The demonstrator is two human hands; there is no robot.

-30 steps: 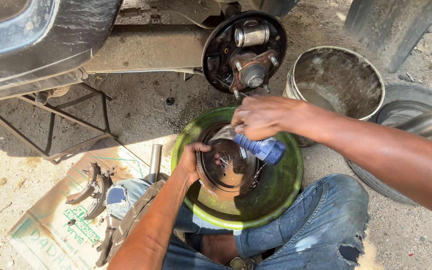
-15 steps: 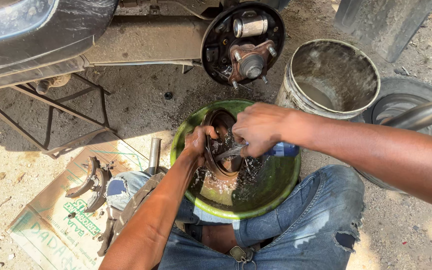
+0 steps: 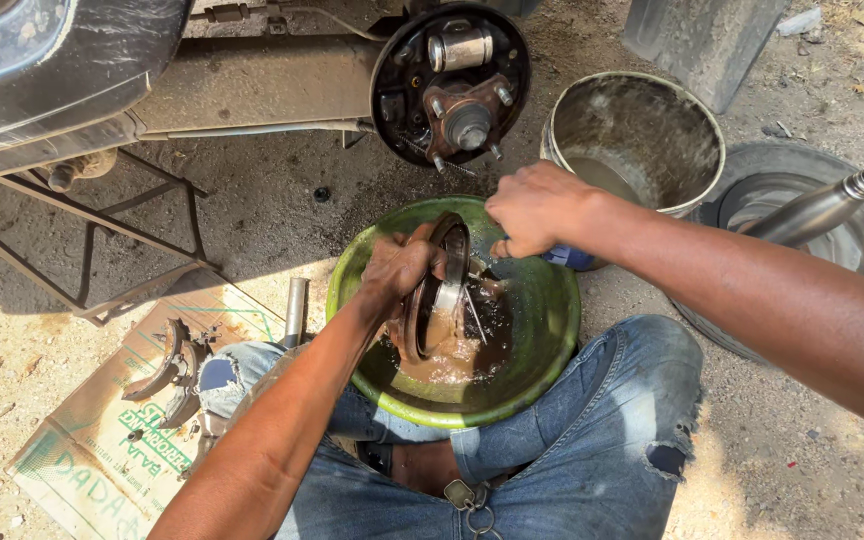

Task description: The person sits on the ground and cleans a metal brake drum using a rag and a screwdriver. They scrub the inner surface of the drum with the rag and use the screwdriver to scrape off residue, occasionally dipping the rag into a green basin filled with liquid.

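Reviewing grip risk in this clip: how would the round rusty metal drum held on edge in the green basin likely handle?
The brake drum looks like thick rusted metal, so probably rigid and heavy for its size. It is wet, with liquid running off into the green basin, so likely slippery. Standing on edge in the left hand, it could roll or topple if released.

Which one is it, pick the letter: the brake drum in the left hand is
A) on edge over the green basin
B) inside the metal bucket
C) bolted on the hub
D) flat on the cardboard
A: the left hand holds the brake drum on edge over the liquid in the green basin.
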